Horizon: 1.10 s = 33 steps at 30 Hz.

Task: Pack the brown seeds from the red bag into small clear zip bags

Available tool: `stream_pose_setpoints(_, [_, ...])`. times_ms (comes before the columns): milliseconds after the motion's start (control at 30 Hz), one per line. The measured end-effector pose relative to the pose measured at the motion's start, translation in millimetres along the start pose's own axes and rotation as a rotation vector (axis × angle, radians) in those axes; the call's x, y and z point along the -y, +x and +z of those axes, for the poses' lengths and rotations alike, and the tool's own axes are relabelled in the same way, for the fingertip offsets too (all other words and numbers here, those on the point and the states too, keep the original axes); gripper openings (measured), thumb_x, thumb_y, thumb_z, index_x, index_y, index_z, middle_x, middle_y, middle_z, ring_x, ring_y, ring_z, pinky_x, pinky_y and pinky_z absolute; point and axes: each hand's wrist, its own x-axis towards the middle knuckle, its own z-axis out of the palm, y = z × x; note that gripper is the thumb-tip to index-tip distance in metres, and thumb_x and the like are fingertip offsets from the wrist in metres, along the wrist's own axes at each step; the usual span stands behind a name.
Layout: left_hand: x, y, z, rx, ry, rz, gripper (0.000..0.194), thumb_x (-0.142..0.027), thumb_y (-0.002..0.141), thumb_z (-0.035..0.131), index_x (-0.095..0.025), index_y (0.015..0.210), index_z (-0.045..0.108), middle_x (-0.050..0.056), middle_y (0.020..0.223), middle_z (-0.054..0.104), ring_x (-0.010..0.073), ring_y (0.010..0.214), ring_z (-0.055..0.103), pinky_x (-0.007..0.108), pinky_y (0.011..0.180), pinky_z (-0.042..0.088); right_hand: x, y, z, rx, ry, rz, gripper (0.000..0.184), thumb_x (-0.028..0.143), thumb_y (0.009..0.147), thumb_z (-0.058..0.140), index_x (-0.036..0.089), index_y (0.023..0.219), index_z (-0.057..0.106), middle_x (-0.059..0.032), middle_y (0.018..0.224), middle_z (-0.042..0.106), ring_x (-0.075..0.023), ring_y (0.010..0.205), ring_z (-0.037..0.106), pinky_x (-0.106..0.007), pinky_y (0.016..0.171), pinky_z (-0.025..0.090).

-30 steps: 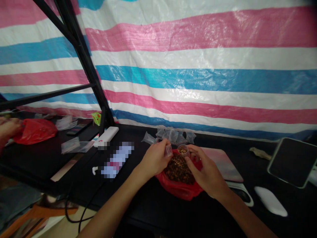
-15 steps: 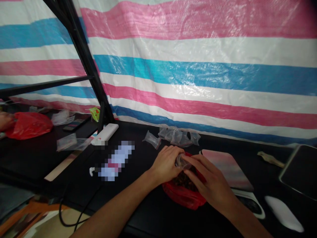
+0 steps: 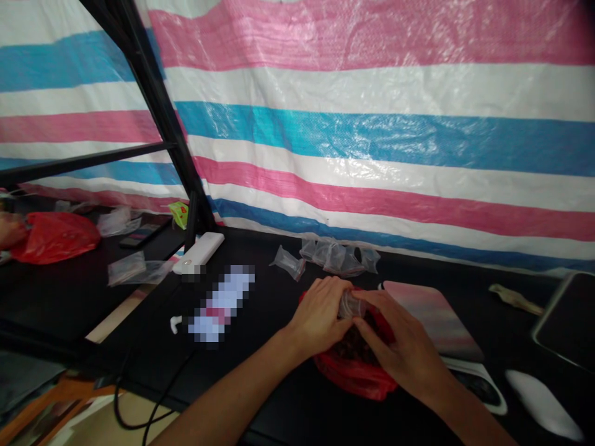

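Above the dark loose pieces [image 3: 356,347] in the red bag [image 3: 356,375], the left hand [image 3: 320,313] and right hand [image 3: 402,341] pinch a small clear container [image 3: 352,306] between them. Farther off, clear plastic pouches [image 3: 337,257] lie on the black surface [image 3: 251,248].

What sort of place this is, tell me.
Probably a makeshift desk space, perhaps in a dormitory: pink, blue and white striped plastic sheeting hangs behind a black flat-topped desk, and a black metal frame rises beside it.
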Motion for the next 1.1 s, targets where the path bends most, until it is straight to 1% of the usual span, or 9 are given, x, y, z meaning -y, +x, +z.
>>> stream_pose_setpoints(167, [-2,0,-0.3,0.052,0.008,0.030,0.042,-0.034,0.090,0.070,-0.021,0.128,0.056,0.007,0.123,0.069,0.0273,0.111,0.062,0.041,0.098,0.043,-3,-1,-2,-0.011,0.016,0.027,0.023,0.037,0.101,0.057,0.028,0.122,0.061,-0.0059,0.112,0.075,-0.0255,0.101,0.073,-0.041,0.089,0.059])
stream_pose_setpoints(333, [0,3,-1.3,-0.042,0.002,-0.109,0.029,-0.031,0.090,0.070,-0.022,0.115,0.060,0.005,0.111,0.071,0.0261,0.103,0.064,0.039,0.092,0.045,3,2,-2,-0.076,0.065,0.029,0.030,0.032,0.099,0.059,0.030,0.129,0.057,-0.0077,0.125,0.070,-0.0267,0.115,0.068,-0.043,0.100,0.055])
stream_pose_setpoints(400, [3,5,-5.0,-0.090,-0.011,-0.140,0.020,-0.034,0.094,0.067,-0.023,0.108,0.060,0.003,0.104,0.071,0.0244,0.098,0.065,0.037,0.089,0.045,3,3,-4,-0.161,0.073,0.075,0.028,0.030,0.098,0.060,0.029,0.126,0.057,-0.0078,0.123,0.070,-0.0265,0.114,0.068,-0.042,0.100,0.054])
stream_pose_setpoints(467, [5,6,-12.8,-0.156,-0.045,-0.177,0.020,-0.040,0.097,0.062,-0.022,0.106,0.057,0.003,0.099,0.069,0.0226,0.093,0.065,0.035,0.085,0.046,2,3,-9,-0.187,0.060,0.110,0.026,0.028,0.096,0.059,0.027,0.122,0.058,-0.0076,0.119,0.071,-0.0262,0.111,0.068,-0.040,0.097,0.054])
stream_pose_setpoints(667, [-6,-1,-50.4,-0.370,-0.062,-0.360,0.025,-0.047,0.102,0.049,-0.024,0.107,0.045,0.000,0.088,0.064,0.0191,0.077,0.066,0.030,0.069,0.046,-5,3,-19,0.065,-0.146,-0.026,0.028,0.022,0.090,0.060,0.026,0.118,0.064,-0.0064,0.114,0.075,-0.0302,0.110,0.067,-0.052,0.105,0.047])
stream_pose_setpoints(733, [-9,-2,-57.4,-0.275,0.030,-0.342,0.023,-0.045,0.100,0.053,-0.024,0.105,0.045,0.002,0.090,0.065,0.0206,0.079,0.067,0.031,0.069,0.046,-6,4,-18,0.115,-0.181,-0.031,0.031,0.017,0.087,0.061,0.025,0.116,0.065,-0.0064,0.113,0.075,-0.0307,0.110,0.065,-0.053,0.105,0.046])
stream_pose_setpoints(900, [6,8,-54.6,0.240,0.178,-0.252,0.026,-0.032,0.084,0.067,-0.022,0.101,0.049,0.007,0.094,0.068,0.0267,0.082,0.069,0.032,0.066,0.045,-10,4,-13,0.136,-0.191,-0.031,0.033,0.010,0.086,0.058,0.026,0.114,0.065,-0.0059,0.114,0.073,-0.0287,0.110,0.063,-0.051,0.102,0.046])
stream_pose_setpoints(967, [17,12,-50.4,0.287,0.160,-0.289,0.027,-0.030,0.080,0.068,-0.022,0.099,0.051,0.006,0.087,0.068,0.0261,0.077,0.068,0.031,0.062,0.043,-11,4,-12,0.131,-0.198,-0.033,0.031,0.014,0.089,0.060,0.027,0.117,0.066,-0.0058,0.118,0.073,-0.0291,0.112,0.063,-0.050,0.102,0.046])
stream_pose_setpoints(1100, [32,12,-39.0,0.169,-0.128,-0.334,0.022,-0.023,0.076,0.068,-0.022,0.092,0.052,-0.001,0.078,0.061,0.0170,0.069,0.059,0.026,0.058,0.039,-8,3,-7,0.158,-0.197,-0.034,0.041,0.022,0.095,0.061,0.026,0.136,0.060,-0.0069,0.123,0.073,-0.0285,0.114,0.063,-0.050,0.102,0.046])
